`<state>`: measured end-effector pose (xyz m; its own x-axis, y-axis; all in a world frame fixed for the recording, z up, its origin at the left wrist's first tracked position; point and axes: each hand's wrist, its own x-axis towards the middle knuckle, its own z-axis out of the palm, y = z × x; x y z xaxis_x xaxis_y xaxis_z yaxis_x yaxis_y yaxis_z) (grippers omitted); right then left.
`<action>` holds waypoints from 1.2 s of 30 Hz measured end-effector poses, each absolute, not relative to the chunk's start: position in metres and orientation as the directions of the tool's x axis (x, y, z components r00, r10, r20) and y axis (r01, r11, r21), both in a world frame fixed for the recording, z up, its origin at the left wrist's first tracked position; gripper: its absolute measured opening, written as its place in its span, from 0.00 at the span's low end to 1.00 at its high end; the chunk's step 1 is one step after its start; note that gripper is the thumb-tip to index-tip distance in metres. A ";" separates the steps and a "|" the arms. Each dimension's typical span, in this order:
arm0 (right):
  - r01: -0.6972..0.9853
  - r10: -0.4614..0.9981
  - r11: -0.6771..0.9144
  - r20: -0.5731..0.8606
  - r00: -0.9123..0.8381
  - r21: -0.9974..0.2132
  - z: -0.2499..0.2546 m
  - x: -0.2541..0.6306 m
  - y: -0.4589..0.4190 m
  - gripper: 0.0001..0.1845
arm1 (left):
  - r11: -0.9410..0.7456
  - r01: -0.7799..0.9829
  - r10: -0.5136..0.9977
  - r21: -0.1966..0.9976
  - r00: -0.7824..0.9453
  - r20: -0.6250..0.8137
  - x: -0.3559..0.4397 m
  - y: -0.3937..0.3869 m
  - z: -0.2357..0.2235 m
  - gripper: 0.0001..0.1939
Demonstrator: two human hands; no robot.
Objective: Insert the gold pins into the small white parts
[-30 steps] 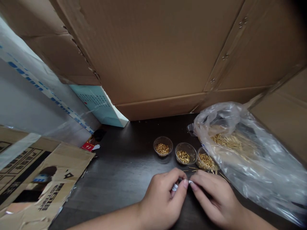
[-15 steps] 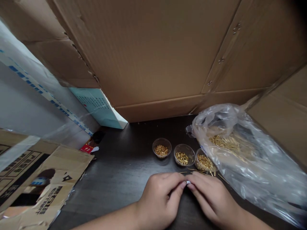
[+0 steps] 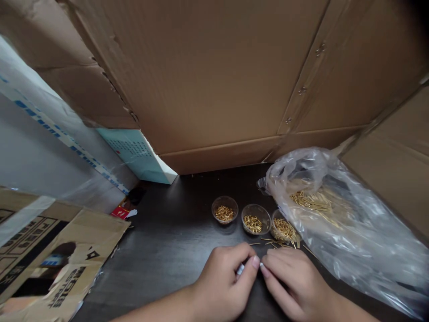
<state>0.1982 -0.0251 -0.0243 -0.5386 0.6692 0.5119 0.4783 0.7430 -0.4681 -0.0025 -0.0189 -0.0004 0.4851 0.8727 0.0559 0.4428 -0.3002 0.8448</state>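
My left hand (image 3: 229,279) is closed above the dark table, thumb pressed to the bent index finger. A small whitish piece (image 3: 240,269) shows inside its curl; its kind is too small to tell. Close beside it, my right hand (image 3: 298,279) is pinched, its fingertips almost meeting the left thumb. A tiny pale spot shows at those fingertips, and I cannot make out what they hold. Just beyond the hands lie several loose thin brass pins (image 3: 276,243). Behind them stand a left cup (image 3: 225,210), a middle cup (image 3: 256,219) and a right cup (image 3: 284,227), all clear plastic with small brass pieces inside.
A clear plastic bag (image 3: 355,241) with many long brass pins (image 3: 311,201) spreads over the right side. Tall cardboard (image 3: 214,80) walls off the back. A light-blue box (image 3: 134,154) stands back left, and a torn printed carton (image 3: 72,250) is at the left.
My hands have drawn slightly apart at the fingertips. The whitish piece between them earlier now shows inside my left hand's curl. The whole view has shifted slightly.
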 end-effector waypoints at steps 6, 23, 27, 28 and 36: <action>0.472 0.670 0.742 0.499 -0.549 -0.477 -0.023 0.197 -0.025 0.11 | -0.310 0.457 0.863 0.834 0.503 0.045 -0.002 -0.017 0.000 0.16; 0.455 0.667 0.744 0.507 -0.546 -0.489 -0.028 0.197 -0.023 0.14 | -0.331 0.435 0.864 0.838 0.496 0.085 -0.004 -0.018 -0.005 0.14; 0.452 0.665 0.746 0.507 -0.548 -0.490 -0.024 0.197 -0.024 0.14 | -0.339 0.440 0.866 0.832 0.490 0.094 -0.004 -0.018 -0.004 0.10; 0.452 0.667 0.744 0.503 -0.550 -0.492 -0.024 0.196 -0.024 0.14 | -0.327 0.442 0.872 0.835 0.481 0.086 -0.005 -0.017 -0.004 0.09; 0.458 0.681 0.731 0.505 -0.530 -0.505 -0.027 0.196 -0.020 0.14 | -0.254 0.430 0.893 0.867 0.448 0.040 -0.004 -0.016 -0.005 0.10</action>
